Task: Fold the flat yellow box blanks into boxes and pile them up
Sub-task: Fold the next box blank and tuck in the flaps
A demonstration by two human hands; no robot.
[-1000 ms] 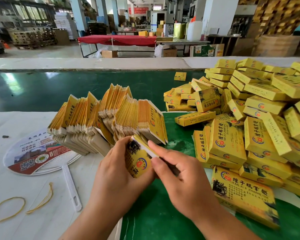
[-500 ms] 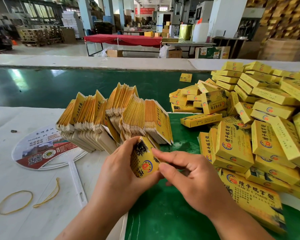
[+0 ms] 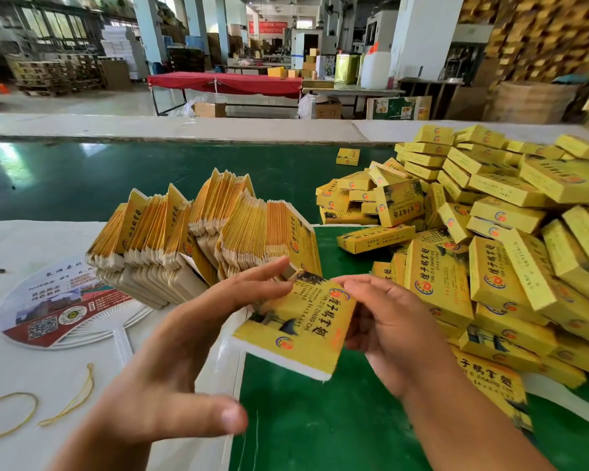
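- Green belt [image 3: 116, 178] runs across; white tabletop [image 3: 21, 362] near left; factory hall beyond
- Right hand [image 3: 388, 331] pinches a yellow box [image 3: 300, 328]; left hand [image 3: 170, 362] spread, fingertips touching it

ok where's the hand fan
The hand fan lies flat on the white table at the left, just in front of the stack of flat blanks.
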